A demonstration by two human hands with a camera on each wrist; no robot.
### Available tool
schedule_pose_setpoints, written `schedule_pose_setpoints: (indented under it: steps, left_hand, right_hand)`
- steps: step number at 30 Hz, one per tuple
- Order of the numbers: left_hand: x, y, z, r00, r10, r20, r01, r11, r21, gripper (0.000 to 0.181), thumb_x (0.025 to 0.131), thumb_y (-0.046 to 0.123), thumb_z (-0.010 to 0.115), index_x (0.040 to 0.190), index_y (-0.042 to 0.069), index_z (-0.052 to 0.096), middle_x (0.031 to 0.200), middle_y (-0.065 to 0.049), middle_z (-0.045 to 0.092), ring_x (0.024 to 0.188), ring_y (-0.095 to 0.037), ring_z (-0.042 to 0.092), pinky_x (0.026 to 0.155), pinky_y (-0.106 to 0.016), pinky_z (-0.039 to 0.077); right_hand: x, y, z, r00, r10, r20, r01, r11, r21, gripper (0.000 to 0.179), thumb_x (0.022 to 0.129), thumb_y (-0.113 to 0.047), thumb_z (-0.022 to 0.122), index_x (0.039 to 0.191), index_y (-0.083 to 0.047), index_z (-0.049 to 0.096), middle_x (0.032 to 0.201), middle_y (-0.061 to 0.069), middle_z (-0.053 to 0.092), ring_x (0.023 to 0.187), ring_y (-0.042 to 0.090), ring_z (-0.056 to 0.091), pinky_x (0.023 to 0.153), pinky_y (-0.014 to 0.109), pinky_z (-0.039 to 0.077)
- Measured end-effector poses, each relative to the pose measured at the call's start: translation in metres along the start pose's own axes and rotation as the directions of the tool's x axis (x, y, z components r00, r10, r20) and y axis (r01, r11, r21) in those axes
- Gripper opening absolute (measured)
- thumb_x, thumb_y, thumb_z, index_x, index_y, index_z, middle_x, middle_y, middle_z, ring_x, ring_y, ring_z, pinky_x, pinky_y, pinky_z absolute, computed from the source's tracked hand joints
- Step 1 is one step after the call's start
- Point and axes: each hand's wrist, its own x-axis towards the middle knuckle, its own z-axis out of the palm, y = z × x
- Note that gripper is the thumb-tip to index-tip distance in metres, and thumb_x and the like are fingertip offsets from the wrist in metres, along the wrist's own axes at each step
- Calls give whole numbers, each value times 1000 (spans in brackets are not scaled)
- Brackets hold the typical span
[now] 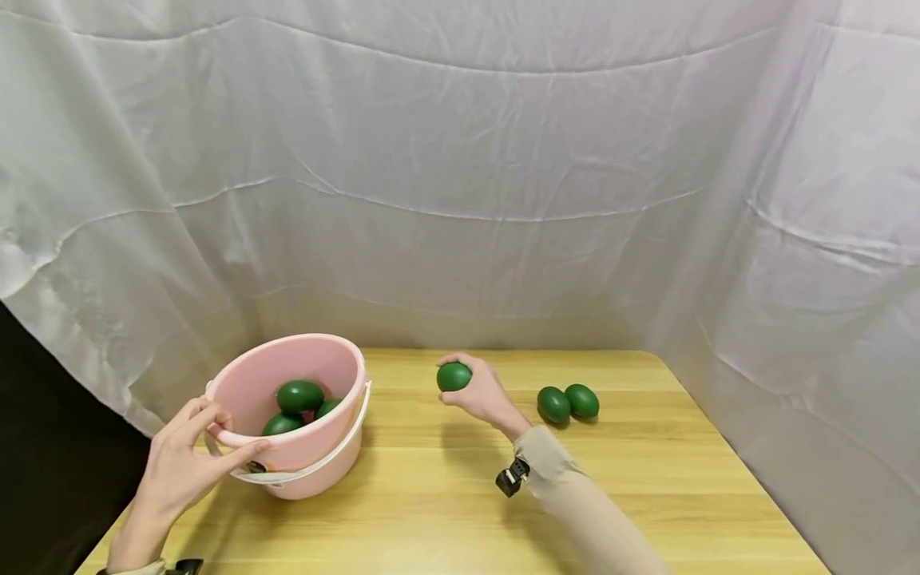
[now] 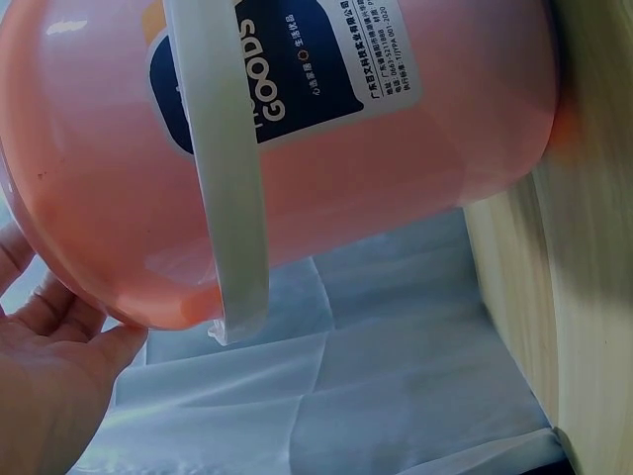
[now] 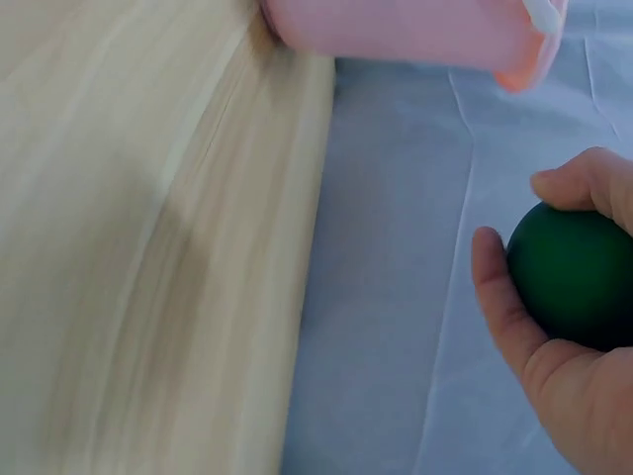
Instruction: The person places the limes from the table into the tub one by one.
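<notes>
A pink bucket (image 1: 316,455) stands at the left of the table, its white handle (image 2: 226,168) hanging down against its side. My left hand (image 1: 183,455) pinches the bucket's near-left rim, thumb outside and fingers over the edge. Inside lie several dark green egg-shaped objects (image 1: 299,396), smooth all over. To the right of the bucket, above the tabletop, my right hand (image 1: 483,391) holds another green egg-shaped object (image 3: 574,277) between thumb and fingers. Two more green egg-shaped objects (image 1: 553,405) lie side by side on the table, farther right.
The wooden table (image 1: 402,511) has its back edge near a pale grey cloth (image 1: 489,263) that hangs behind and at both sides. Black material (image 1: 50,447) covers the lower left. A label (image 2: 297,59) is on the bucket's side.
</notes>
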Motion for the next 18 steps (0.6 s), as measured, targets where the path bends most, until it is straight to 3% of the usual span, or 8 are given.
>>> schedule_pose_setpoints:
  steps: [10,18]
  left_hand:
    - [1,2,0,1000,-4,-7,4,1000,0,50,45,15,97,77,14,59,85,9,50,73,4,41,65,-15,32]
    - [0,1,0,1000,10,-14,-10,1000,-4,50,45,14,97,76,15,59,83,9,50,73,5,41,66,-13,32]
  right_hand:
    - [14,-26,20,996,-81,20,80,995,58,49,77,-17,81,118,-35,62,119,3,62,92,20,64,72,35,55]
    - [26,-59,37,991,-131,40,128,989,72,48,76,-21,82,119,-33,63,118,0,64,90,16,65,72,31,55]
